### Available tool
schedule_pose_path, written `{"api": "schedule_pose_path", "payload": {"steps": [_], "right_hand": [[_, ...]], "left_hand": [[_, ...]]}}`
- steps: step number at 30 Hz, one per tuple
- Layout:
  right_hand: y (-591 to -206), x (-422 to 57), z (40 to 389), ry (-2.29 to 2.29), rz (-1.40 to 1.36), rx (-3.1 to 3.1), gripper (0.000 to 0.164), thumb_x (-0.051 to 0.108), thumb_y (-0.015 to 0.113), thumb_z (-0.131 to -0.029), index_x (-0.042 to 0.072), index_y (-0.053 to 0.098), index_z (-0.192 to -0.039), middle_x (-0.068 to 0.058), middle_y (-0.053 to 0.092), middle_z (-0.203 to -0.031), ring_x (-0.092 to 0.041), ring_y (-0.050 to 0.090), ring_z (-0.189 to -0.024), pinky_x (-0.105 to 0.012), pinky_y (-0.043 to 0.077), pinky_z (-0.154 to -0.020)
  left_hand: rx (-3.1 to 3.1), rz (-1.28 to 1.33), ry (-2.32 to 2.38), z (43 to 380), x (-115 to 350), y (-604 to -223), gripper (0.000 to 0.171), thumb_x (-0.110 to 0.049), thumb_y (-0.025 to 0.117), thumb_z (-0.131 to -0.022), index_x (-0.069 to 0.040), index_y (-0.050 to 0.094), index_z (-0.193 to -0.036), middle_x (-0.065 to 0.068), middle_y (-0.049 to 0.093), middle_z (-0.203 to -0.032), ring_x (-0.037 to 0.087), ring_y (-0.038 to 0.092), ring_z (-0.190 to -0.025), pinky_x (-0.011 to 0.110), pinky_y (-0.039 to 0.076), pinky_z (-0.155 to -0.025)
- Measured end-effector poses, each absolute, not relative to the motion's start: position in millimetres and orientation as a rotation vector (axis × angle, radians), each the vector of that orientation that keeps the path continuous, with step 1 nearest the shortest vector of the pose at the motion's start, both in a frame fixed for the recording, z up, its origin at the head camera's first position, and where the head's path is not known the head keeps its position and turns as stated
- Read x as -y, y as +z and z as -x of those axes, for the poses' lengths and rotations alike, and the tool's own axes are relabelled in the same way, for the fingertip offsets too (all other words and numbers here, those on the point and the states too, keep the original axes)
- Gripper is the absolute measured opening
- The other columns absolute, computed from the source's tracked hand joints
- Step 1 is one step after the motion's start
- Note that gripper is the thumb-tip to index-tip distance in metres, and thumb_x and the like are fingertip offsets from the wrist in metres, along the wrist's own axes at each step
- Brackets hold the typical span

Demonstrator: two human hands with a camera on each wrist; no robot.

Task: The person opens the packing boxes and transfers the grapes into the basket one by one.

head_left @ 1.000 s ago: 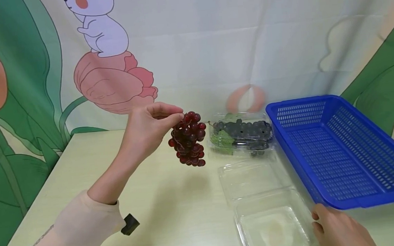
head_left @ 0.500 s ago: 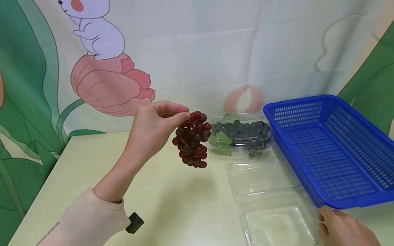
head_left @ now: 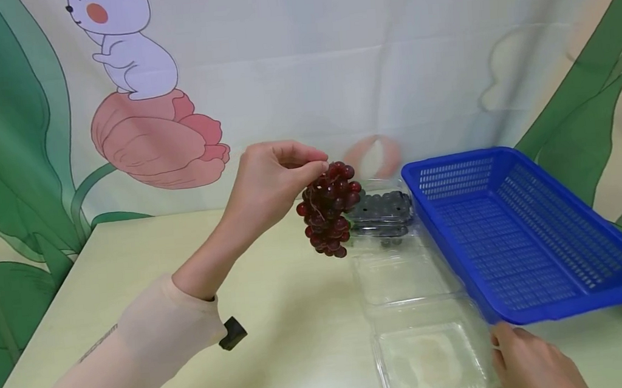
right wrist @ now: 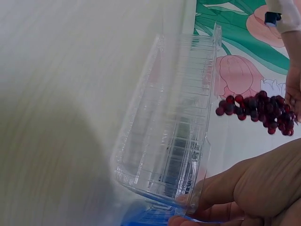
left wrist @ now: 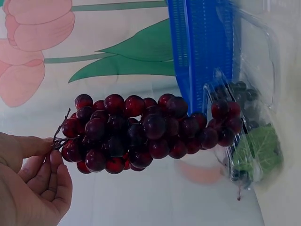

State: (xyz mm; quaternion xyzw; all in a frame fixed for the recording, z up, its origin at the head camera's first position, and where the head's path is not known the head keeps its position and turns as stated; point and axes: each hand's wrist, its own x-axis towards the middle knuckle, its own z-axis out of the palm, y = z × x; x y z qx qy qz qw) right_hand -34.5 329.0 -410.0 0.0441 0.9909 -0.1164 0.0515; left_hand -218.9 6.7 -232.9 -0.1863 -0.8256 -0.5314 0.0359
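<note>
A bunch of red grapes (head_left: 330,214) hangs in the air over the table. My left hand (head_left: 272,188) pinches its thin brown stem (left wrist: 59,141) between thumb and fingertips. Below it to the right lies a clear plastic clamshell box (head_left: 432,355) with its lid (head_left: 402,277) folded open towards the back. At the box's right rim is my right hand (head_left: 538,359); in the right wrist view its thumb and fingers (right wrist: 218,188) pinch that edge. Part of the right hand is cut off by the head view's lower border.
Behind the grapes stands a second clear box (head_left: 384,212), closed, with dark grapes and a green leaf (left wrist: 258,148) inside. A blue plastic basket (head_left: 437,233) takes up the table's right side. A printed curtain (head_left: 290,68) hangs along the back edge.
My left hand has carried the red grapes to the right, so they now partly cover the closed box in the head view. My right hand stays at the box's rim.
</note>
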Motion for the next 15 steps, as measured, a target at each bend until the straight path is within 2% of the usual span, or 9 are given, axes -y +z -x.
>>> {"api": "schedule_pose_path", "payload": {"steps": [9,12,15], "right_hand": [[-406.8,-325.4,34.1,-0.353,-0.147,-3.031,0.014,0.004,0.073,-0.091,0.006,0.059,-0.093,0.0,0.056,-0.076,-0.018,0.058,-0.066,-0.046,0.052,-0.058],[-404.5,-324.4,33.6,-0.356,-0.151,-3.034,0.013,0.004,0.073,-0.091,0.006,0.059,-0.092,-0.001,0.054,-0.075,-0.019,0.057,-0.066,-0.046,0.052,-0.058],[-402.9,-324.8,33.0,-0.356,-0.143,-3.033,0.013,0.003,0.073,-0.091,0.005,0.06,-0.092,-0.002,0.054,-0.074,-0.021,0.057,-0.066,-0.048,0.052,-0.059]], "left_hand": [[2.538,0.673,-1.624,222.1,-39.3,-224.1,0.008,-0.014,0.076,-0.095,-0.012,0.082,-0.1,-0.003,0.077,-0.093,0.012,0.066,-0.093,0.032,0.052,-0.075],[2.538,0.694,-1.625,223.4,-49.5,-219.3,0.008,-0.014,0.075,-0.095,-0.012,0.082,-0.099,-0.004,0.077,-0.093,0.014,0.065,-0.088,0.03,0.05,-0.069],[2.538,0.731,-1.617,225.1,-60.3,-214.9,0.009,-0.015,0.074,-0.095,-0.013,0.082,-0.1,-0.004,0.077,-0.092,0.015,0.061,-0.074,0.028,0.045,-0.06]]}}
